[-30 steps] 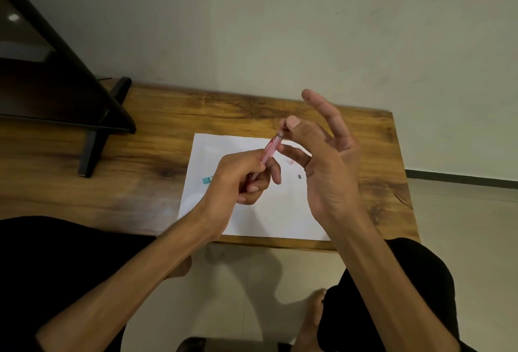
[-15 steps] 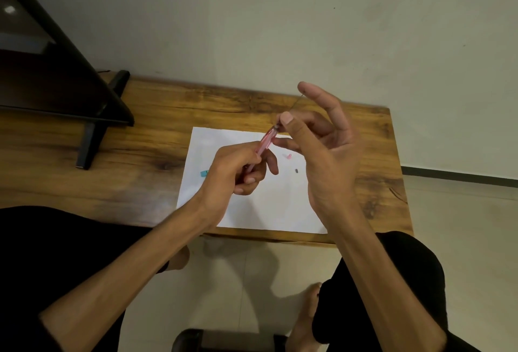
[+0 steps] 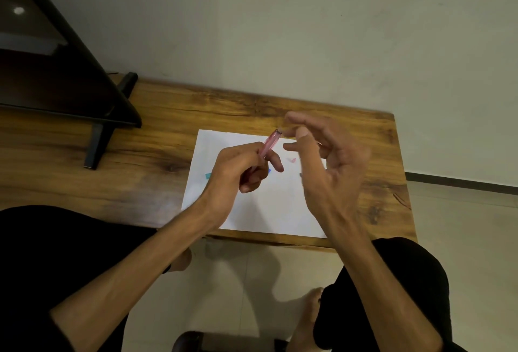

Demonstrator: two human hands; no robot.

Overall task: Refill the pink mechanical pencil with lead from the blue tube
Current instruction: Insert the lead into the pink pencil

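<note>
Left hand (image 3: 235,172) fingers pinching pink pencil (image 3: 269,142), open end up. Right hand (image 3: 325,161) fingers spread, just beside the end; lead not visible. Prob lead-insert step; next: pink cap (image 3: 293,160) under right fingertips, refit.

- A wooden desk (image 3: 157,183) is standing against the wall.
- A white paper sheet (image 3: 269,211) is lying at the desk's near edge.
- A dark stand (image 3: 98,141) is sitting toward the desk's left end.

Bare forearms, no sleeves, watch or rings seen; black trousers (image 3: 56,253); bare feet (image 3: 308,309)
</note>
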